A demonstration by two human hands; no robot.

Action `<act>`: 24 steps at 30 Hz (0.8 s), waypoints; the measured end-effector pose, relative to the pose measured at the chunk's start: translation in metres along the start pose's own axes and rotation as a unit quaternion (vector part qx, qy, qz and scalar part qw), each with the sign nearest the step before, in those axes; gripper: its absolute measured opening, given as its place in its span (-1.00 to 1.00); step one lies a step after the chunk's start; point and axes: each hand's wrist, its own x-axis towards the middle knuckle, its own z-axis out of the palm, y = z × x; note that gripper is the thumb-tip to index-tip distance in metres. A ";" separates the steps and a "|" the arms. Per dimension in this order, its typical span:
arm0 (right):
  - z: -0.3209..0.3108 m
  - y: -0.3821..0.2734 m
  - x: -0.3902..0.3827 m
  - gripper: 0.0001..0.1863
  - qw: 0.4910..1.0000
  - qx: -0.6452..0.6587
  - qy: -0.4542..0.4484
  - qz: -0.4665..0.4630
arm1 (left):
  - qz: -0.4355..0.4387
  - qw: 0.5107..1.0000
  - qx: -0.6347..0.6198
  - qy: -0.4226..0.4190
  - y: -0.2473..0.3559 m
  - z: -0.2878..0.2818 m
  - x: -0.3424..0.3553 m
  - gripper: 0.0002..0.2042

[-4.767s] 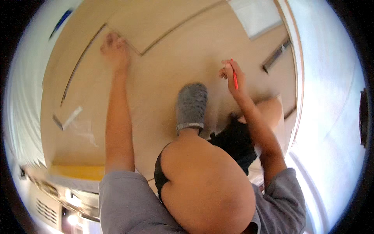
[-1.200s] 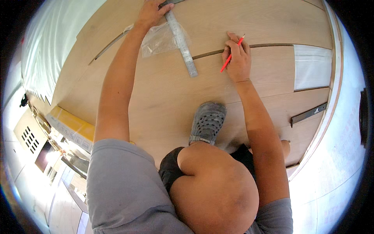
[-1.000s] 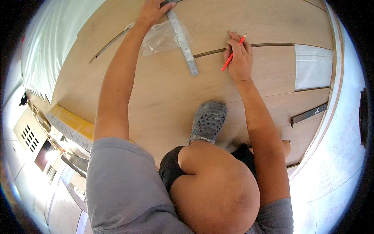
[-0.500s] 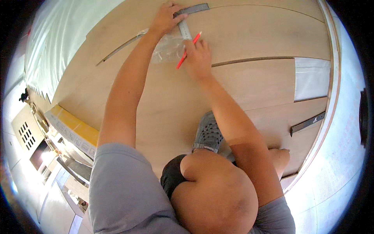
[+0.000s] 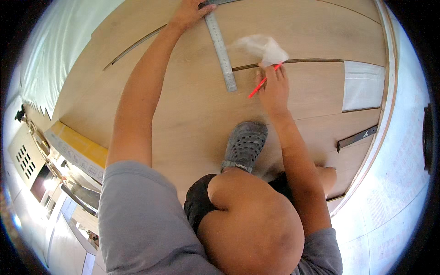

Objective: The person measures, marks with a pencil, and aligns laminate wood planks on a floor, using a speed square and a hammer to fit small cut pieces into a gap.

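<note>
At the top of the view my left hand (image 5: 189, 14) is closed on the dark stock of a try square (image 5: 221, 52), close to its corner. The square's silver graduated blade lies across the wood-look floor planks and points toward me. To the right, my right hand (image 5: 274, 90) holds a red pencil (image 5: 257, 88) slanting across its fingers. From the same fingers trails a crumpled clear plastic bag (image 5: 268, 48), smeared by motion, above a dark plank seam.
A pale rectangular gap (image 5: 364, 87) breaks the planks at right. Below it lies a dark flat metal bar (image 5: 357, 138). White sheeting (image 5: 59, 50) covers the far left, with a yellow and white carton (image 5: 78, 145) nearer. My grey clog (image 5: 245, 142) stands on the planks.
My right hand has moved right and toward me, carrying the pencil and lifting the plastic bag off the planks. It has left the square's blade, which now shows fully. My left hand stays on the square.
</note>
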 end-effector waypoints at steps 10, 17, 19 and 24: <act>-0.020 0.002 -0.040 -0.79 0.993 0.095 -0.029 0.058 | 0.006 1.000 -0.017 0.007 0.002 0.001 -0.002 -0.68; -0.033 -0.033 -0.041 -0.79 0.939 0.275 -0.106 0.176 | 0.016 1.000 0.003 0.004 0.002 -0.004 -0.001 -0.65; -0.029 -0.038 -0.032 -0.79 0.948 0.260 -0.100 0.155 | 0.006 1.000 -0.001 -0.006 0.003 -0.001 0.001 -0.63; 0.004 -0.041 -0.006 -0.79 0.968 0.232 -0.046 0.081 | 0.018 0.998 0.017 -0.057 0.002 -0.009 0.002 -0.33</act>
